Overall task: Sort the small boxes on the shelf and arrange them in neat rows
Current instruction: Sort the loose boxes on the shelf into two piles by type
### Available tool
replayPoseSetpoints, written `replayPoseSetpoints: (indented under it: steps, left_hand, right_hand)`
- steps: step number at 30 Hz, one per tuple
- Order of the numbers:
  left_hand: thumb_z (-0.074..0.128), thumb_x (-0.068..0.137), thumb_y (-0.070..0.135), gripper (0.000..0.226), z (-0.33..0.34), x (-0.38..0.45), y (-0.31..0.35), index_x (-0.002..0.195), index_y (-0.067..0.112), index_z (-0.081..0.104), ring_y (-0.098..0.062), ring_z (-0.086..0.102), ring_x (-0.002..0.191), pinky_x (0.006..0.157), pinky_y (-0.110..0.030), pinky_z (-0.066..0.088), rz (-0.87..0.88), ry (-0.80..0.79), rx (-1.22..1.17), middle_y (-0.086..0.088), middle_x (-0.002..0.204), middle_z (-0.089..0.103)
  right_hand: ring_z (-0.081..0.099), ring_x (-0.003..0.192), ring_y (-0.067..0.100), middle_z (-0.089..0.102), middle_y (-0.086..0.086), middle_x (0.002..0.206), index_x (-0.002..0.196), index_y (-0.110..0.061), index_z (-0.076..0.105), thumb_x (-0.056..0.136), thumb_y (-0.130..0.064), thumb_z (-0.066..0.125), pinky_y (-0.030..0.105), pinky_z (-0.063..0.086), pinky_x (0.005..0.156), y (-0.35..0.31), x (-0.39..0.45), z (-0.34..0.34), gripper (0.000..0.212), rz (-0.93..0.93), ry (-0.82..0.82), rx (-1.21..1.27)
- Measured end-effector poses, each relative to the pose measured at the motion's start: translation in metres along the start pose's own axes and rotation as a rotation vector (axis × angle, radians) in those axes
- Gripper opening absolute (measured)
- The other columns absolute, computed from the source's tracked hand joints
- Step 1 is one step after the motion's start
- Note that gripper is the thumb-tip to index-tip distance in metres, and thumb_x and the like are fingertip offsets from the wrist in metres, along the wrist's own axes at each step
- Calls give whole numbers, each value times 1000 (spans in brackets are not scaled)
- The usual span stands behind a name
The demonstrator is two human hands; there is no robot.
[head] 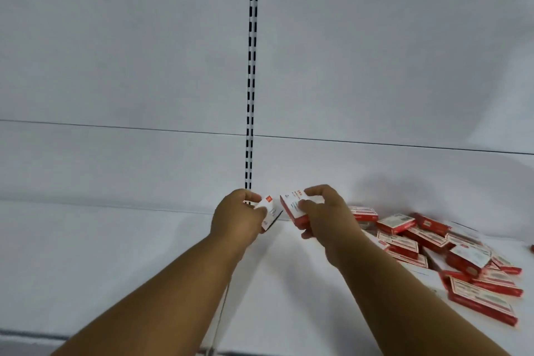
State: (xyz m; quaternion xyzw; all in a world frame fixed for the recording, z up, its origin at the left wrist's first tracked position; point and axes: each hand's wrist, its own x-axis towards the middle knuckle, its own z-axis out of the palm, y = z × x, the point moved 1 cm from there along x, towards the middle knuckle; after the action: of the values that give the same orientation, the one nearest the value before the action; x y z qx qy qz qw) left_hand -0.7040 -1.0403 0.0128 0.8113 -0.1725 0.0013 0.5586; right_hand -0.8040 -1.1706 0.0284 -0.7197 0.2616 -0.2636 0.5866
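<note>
Hands meet at the far middle of a white shelf (144,254), each gripping one small red-and-white carton. The left hand (235,218) curls around a tilted box (270,212); the right hand (326,215) pinches another box (294,206) between thumb and fingers, the two cartons close together, nearly touching. A loose heap of matching boxes (450,251) lies unsorted to the right on the shelf. Such cartons look light and stiff, with thin card that would dent under pressure, best taken across the narrow edges. No row is visible yet.
</note>
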Motion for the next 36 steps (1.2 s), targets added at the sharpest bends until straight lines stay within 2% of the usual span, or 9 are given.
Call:
replayPoseSetpoints:
  steps: [3, 5, 7, 9, 12, 16, 23, 28, 36]
  left_hand:
    - [70, 81, 28, 28, 4, 24, -15, 107, 24, 62, -16, 64, 91, 69, -25, 44, 78, -32, 290, 5, 103, 68]
    - [71, 78, 30, 26, 4, 31, -20, 103, 26, 62, -18, 62, 94, 67, -23, 38, 105, -46, 364, 7, 99, 66]
    - [70, 75, 30, 13, 3, 34, -21, 74, 29, 58, -18, 58, 78, 53, -20, 32, 139, -48, 401, 12, 75, 58]
    - [68, 73, 28, 27, 4, 38, -23, 59, 28, 45, -17, 52, 66, 48, -21, 27, 179, -56, 468, 13, 61, 47]
    - [65, 75, 28, 31, 5, 43, -23, 56, 28, 41, -13, 46, 60, 50, -22, 28, 208, -96, 574, 12, 59, 42]
    - [64, 79, 27, 33, 7, 43, -25, 57, 30, 39, -17, 48, 72, 62, -24, 34, 290, -128, 631, 13, 63, 41]
    - [67, 82, 22, 14, 31, 28, -2, 88, 27, 55, -17, 55, 75, 62, -29, 44, 500, -89, 583, 5, 85, 60]
    - [69, 81, 23, 21, 59, 15, 15, 85, 30, 49, -16, 51, 76, 61, -28, 38, 554, -185, 424, 8, 81, 53]
    - [56, 87, 30, 9, 119, 5, 52, 82, 32, 49, -12, 56, 77, 62, -30, 43, 451, -301, 444, 11, 84, 59]
  right_hand:
    - [71, 61, 28, 65, 17, 91, 96, -17, 55, 86, -7, 69, 37, 60, 53, 2, 17, 25, 19, 111, 25, 61]
    - [72, 67, 33, 63, 19, 91, 85, -11, 55, 84, -2, 68, 41, 61, 57, 7, 29, 35, 16, 139, 41, 12]
    - [71, 72, 31, 64, 12, 81, 77, -10, 57, 84, -5, 65, 39, 60, 64, 15, 40, 42, 12, 94, 80, -269]
    - [63, 73, 25, 59, 3, 74, 79, -13, 59, 83, -16, 61, 28, 49, 61, 21, 45, 46, 6, 24, 112, -624]
    - [51, 72, 23, 55, 3, 78, 75, -16, 48, 85, -25, 59, 26, 36, 62, 23, 49, 49, 17, -16, 76, -889]
    - [47, 77, 22, 61, 5, 95, 78, -20, 42, 87, -31, 61, 30, 38, 67, 18, 46, 53, 24, -110, 91, -1105]
    - [52, 81, 22, 54, 1, 88, 91, -19, 47, 89, -37, 63, 33, 42, 68, 5, 24, 23, 24, -314, 194, -1049]
    - [52, 80, 18, 55, -4, 81, 86, -24, 52, 88, -33, 63, 31, 43, 66, 5, 17, -38, 14, -353, 321, -1027]
    - [49, 107, 23, 62, 0, 113, 114, -31, 60, 88, -41, 57, 41, 42, 88, 32, 37, -147, 28, -225, 291, -1200]
